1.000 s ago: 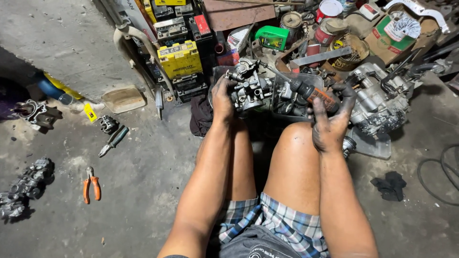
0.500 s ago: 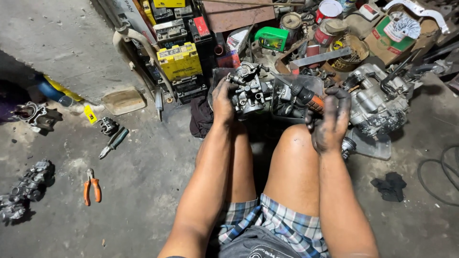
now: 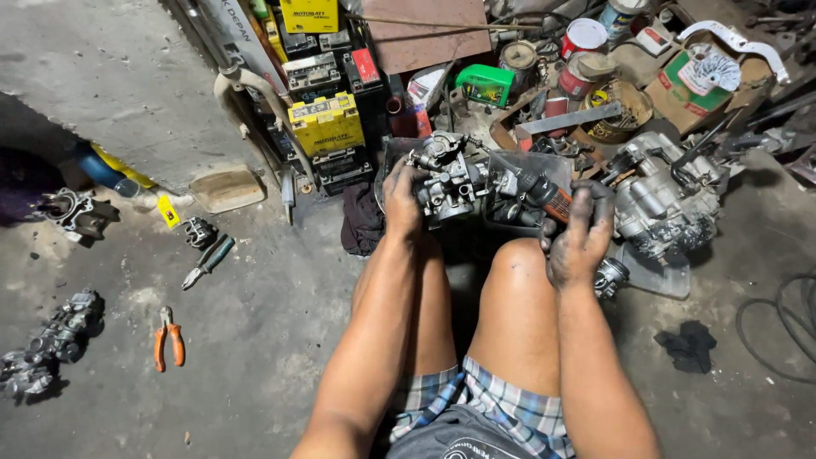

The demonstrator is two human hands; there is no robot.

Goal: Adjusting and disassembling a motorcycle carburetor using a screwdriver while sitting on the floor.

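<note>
2 greasy hands work on a carburetor held above bare knees, over a cluttered workshop floor.

The left hand (image 3: 401, 197) is wrapped around the left side of the grey metal carburetor (image 3: 449, 180), fingers closed on its body. Just right of that grip, the right hand (image 3: 580, 238) is closed around an orange-handled screwdriver (image 3: 544, 197) whose dark shaft points left into the carburetor. Right of the right hand sits a grey engine (image 3: 661, 204). Far left of the grips, on the concrete, lie orange pliers (image 3: 168, 337); a yellow battery (image 3: 326, 124) stands beyond the left hand.
</note>
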